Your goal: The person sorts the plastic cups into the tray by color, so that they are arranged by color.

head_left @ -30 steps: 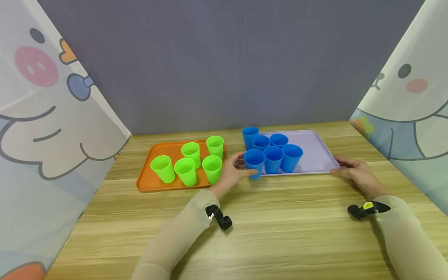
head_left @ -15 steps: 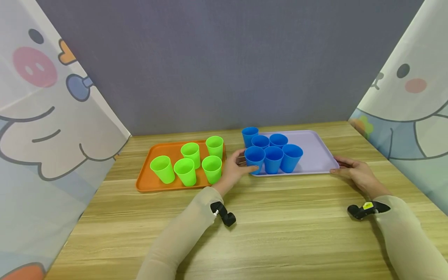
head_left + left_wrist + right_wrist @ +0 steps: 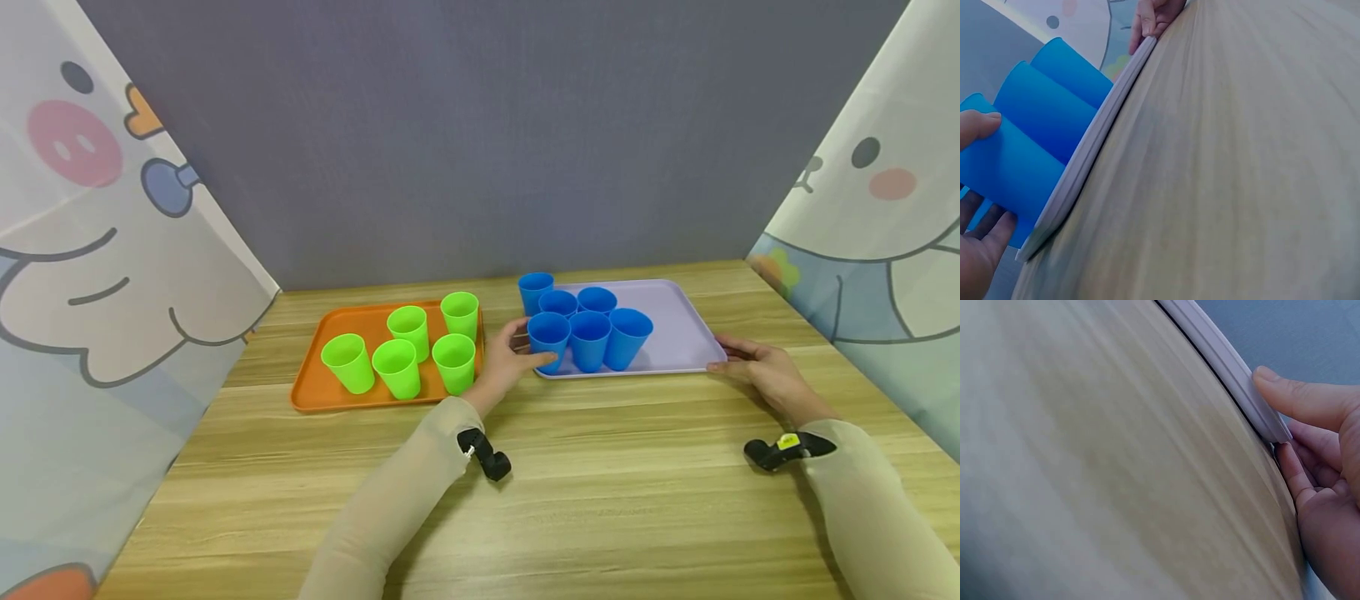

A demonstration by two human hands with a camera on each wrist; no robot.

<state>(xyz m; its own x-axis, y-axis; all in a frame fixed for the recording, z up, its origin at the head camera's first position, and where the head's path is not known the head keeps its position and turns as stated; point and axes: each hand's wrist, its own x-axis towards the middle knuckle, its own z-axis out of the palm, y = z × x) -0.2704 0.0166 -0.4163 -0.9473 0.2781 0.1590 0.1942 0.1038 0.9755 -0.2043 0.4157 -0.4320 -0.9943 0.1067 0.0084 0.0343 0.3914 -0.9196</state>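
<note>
My left hand grips a blue cup at the front left corner of the lilac tray. In the left wrist view the thumb lies over this cup's upper side and fingers curl about its other side, its base at the tray's rim. Two more blue cups stand in line beside it, close together. Behind them are several other blue cups, upright. At the tray's front right corner, my right hand holds the rim, thumb on top and fingers at the outer side in the right wrist view.
Left of the blue cups, an orange tray bears several bright green cups, the nearest just beside my left wrist. Both trays lie on a wood-grain table. A grey panel rises behind, with printed cloths at the sides.
My left hand has brought its blue cup up and back over the tray's front edge, against its neighbours. The front blue cups have shifted slightly right. The right hand stays put.
</note>
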